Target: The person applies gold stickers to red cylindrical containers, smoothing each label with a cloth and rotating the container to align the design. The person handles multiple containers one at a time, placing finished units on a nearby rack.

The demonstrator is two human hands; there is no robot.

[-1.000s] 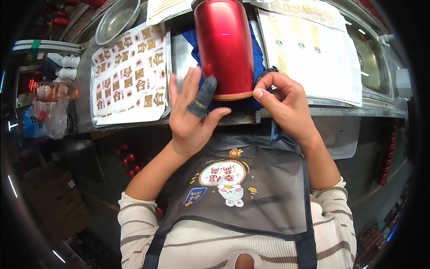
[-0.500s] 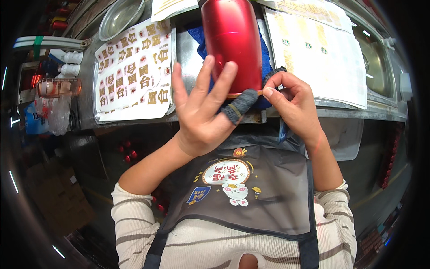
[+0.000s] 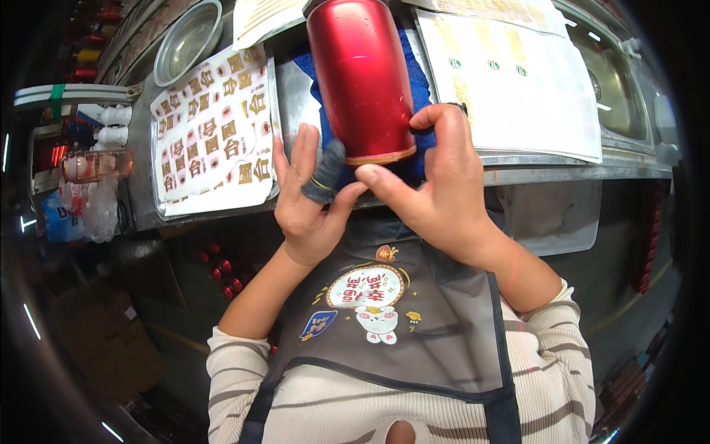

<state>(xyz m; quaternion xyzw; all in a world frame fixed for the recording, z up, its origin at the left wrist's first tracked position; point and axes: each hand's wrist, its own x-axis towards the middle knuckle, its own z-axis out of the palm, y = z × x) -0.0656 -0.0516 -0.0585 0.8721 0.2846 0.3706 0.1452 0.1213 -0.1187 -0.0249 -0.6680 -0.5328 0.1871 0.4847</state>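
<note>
A glossy red metal-like bottle (image 3: 362, 81) lies on a blue cloth (image 3: 419, 66), its near end toward me with a thin orange-brown band (image 3: 381, 157) round the rim. My left hand (image 3: 310, 207) is beside the rim's left side, fingers stretched out. A dark grey knitted finger sleeve (image 3: 325, 174) covers its index finger, which rests against the bottle. My right hand (image 3: 447, 196) curls around the lower right of the bottle, thumb at the near rim, bent index finger by its side. Dark covering shows at that hand's fingers, mostly hidden.
On the left, a metal tray (image 3: 159, 203) bears printed gold-and-white sticker sheets (image 3: 214, 140), with a steel bowl (image 3: 188, 43) beyond. White sheets (image 3: 518, 96) lie right of the bottle, before a steel sink (image 3: 621, 81). A translucent tub (image 3: 551, 214) is below the table edge.
My right hand has moved left from pinching at the band to the rim's middle and right side. My left hand has drawn back left off the bottle's end. The whole view has shifted slightly.
</note>
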